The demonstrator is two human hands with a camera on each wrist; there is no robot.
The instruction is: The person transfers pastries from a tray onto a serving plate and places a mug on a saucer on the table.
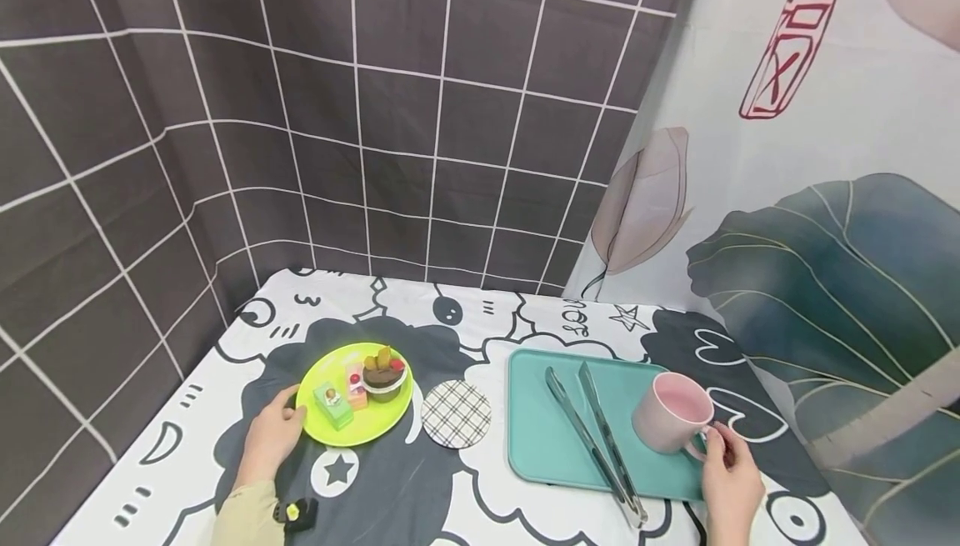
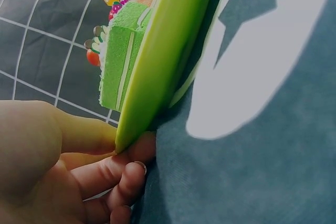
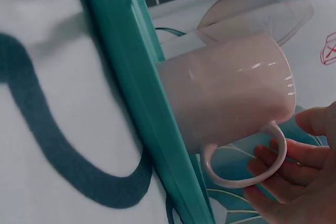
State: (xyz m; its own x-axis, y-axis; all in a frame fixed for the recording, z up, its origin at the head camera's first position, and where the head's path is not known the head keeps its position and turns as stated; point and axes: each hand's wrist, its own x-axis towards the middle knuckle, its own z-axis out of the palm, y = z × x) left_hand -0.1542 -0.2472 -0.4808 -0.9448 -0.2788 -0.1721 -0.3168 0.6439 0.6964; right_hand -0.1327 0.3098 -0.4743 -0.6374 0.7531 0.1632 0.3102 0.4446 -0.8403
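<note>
My left hand (image 1: 272, 438) pinches the rim of a lime-green plate (image 1: 311, 429) between thumb and fingers; in the left wrist view the thumb (image 2: 89, 135) lies on its upper side. On this plate sit a green toy cake slice (image 1: 333, 404), a pink one (image 1: 356, 385) and a toy cupcake (image 1: 384, 375). At the right, a pink mug (image 1: 667, 417) stands upright on a teal tray (image 1: 540, 446). Loosely bent, the fingers of my right hand (image 1: 731, 475) are at the mug's handle (image 3: 281, 156), partly behind it; the thumb (image 3: 312, 120) is apart from it.
Metal tongs (image 1: 600, 438) lie across the tray, their near end past its front edge. Between plate and tray is a round checked coaster (image 1: 456, 414). A patterned cloth (image 1: 495, 521) covers the table, and hanging cloths (image 1: 420, 137) stand behind and beside it.
</note>
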